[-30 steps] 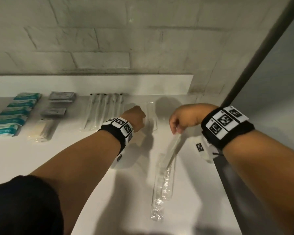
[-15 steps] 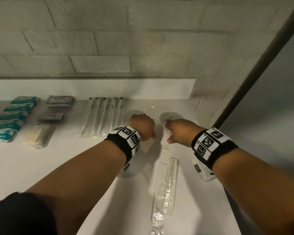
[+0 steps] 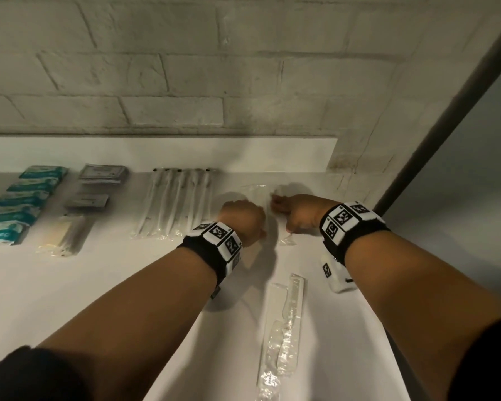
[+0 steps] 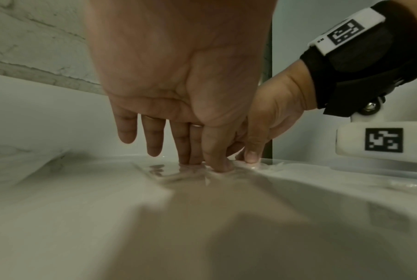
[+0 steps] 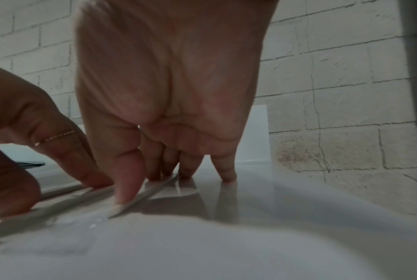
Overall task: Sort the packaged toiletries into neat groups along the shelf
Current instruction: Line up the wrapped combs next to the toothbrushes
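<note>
A clear packaged comb [image 3: 257,190] lies flat at the back of the white shelf [image 3: 99,285], its near end [image 3: 287,241] showing below my right hand. My left hand [image 3: 241,219] stands over the packet's left side. In the left wrist view its straight fingers [image 4: 193,151] point down and press the clear film [image 4: 176,173]. My right hand [image 3: 297,212] is on the packet's right side. In the right wrist view its thumb [image 5: 128,189] and fingertips rest on the packet's edge [image 5: 154,187]. Neither hand lifts anything.
Sorted along the back from the left are teal packets [image 3: 21,198], grey sachets [image 3: 103,175], a beige packet [image 3: 64,233] and a row of wrapped toothbrushes [image 3: 177,204]. More clear comb packets [image 3: 287,314] lie near the front. A brick wall [image 3: 185,82] is behind, a dark post [image 3: 446,125] at right.
My right hand carried a clear comb packet from the front pile to the back and laid it down by my left hand. Both hands now press on it.
</note>
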